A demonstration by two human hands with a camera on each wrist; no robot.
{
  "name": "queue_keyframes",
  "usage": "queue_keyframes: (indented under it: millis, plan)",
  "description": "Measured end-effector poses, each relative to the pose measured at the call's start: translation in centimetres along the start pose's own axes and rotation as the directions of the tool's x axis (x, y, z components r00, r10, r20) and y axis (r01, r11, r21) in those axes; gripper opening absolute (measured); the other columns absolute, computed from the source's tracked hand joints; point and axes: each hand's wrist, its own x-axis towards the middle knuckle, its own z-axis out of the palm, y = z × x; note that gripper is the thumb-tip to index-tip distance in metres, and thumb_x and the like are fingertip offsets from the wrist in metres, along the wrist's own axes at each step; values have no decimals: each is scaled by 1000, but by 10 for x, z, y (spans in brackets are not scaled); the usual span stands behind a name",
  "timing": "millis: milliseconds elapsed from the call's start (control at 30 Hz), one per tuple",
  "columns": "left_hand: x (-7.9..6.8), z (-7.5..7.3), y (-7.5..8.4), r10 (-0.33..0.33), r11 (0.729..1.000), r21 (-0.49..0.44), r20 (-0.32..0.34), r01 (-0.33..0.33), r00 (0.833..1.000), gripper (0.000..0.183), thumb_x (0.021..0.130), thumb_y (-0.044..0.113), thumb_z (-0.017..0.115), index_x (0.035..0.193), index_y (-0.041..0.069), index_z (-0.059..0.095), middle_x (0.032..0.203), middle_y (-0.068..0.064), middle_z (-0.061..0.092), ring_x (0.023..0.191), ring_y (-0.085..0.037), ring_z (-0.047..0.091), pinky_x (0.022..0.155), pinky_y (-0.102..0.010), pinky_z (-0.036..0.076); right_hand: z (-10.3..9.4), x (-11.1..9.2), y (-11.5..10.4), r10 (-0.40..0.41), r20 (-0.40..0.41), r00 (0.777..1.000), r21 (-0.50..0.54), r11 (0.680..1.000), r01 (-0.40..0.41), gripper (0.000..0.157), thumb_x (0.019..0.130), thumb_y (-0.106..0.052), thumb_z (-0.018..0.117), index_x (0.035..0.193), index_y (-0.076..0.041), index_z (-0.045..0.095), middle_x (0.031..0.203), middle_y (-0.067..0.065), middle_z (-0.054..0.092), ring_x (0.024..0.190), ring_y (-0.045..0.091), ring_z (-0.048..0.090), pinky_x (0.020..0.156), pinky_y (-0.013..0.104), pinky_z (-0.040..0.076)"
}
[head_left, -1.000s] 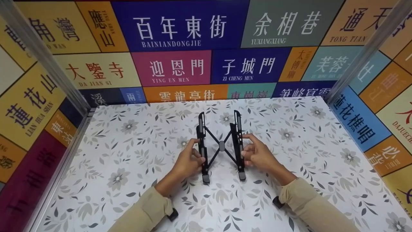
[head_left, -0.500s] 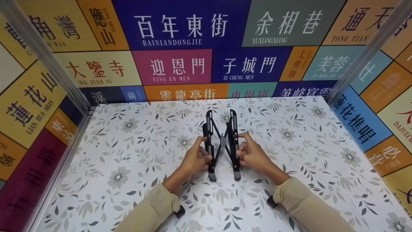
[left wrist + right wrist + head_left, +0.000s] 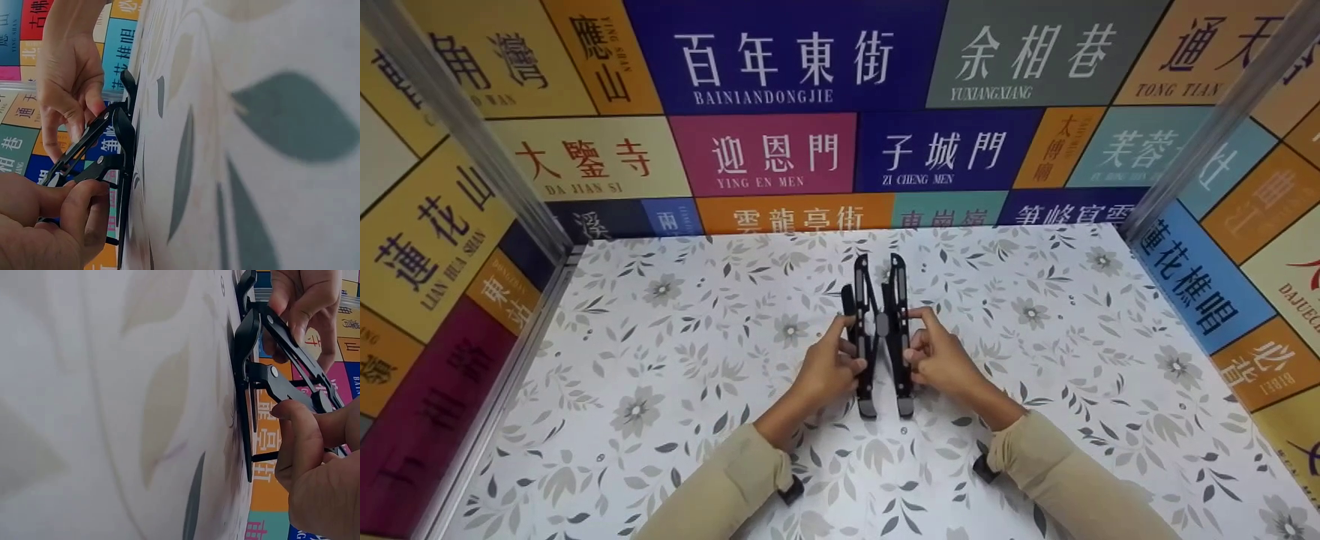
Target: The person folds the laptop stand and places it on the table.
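Observation:
A black folding laptop stand (image 3: pixel 899 285) stands on the floral tabletop, its two long side rails close together and almost parallel. Between them, the crossed struts meet at a grey hub (image 3: pixel 883 324). My left hand (image 3: pixel 826 369) grips the left rail between thumb and fingers, and my right hand (image 3: pixel 949 363) holds the right rail the same way. In the left wrist view, the left thumb and curled forefinger pinch the rail above its curved front foot (image 3: pixel 124 130). The right wrist view has the right hand (image 3: pixel 320 478) pinching the nearer rail.
White cloth with grey leaves and flowers covers the table (image 3: pixel 720 300). Colourful panels with Chinese lettering (image 3: pixel 780 154) rise behind and at both sides, joined by metal corner posts (image 3: pixel 1207 120). Beige sleeves (image 3: pixel 724 480) and small black wrist devices show at the front.
Both hands have moved toward each other, pressing the rails inward. The stand has narrowed from a wide X between its rails to a slim, nearly folded shape.

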Motion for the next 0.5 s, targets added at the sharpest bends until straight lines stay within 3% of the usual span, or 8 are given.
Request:
queue_keyframes:
  millis: [233,500]
  plan:
    - [3,8,3,-10,1000,3,-4,10,1000,70,90,-5,69,150,21,43,103,-11,70,84,-20,71,62,-31,59,4,1,-3,21,-10,1000,-24,999,-21,68,87,15,57,142,-24,44,78,4,56,66,17,55,53,28,54]
    - [6,13,5,-40,999,-34,-2,40,999,68,91,-5,69,146,27,45,103,-10,69,83,-20,70,61,-30,60,10,4,-6,5,6,1000,-31,1000,-5,71,85,16,55,140,-28,45,79,5,56,65,18,56,50,26,50]
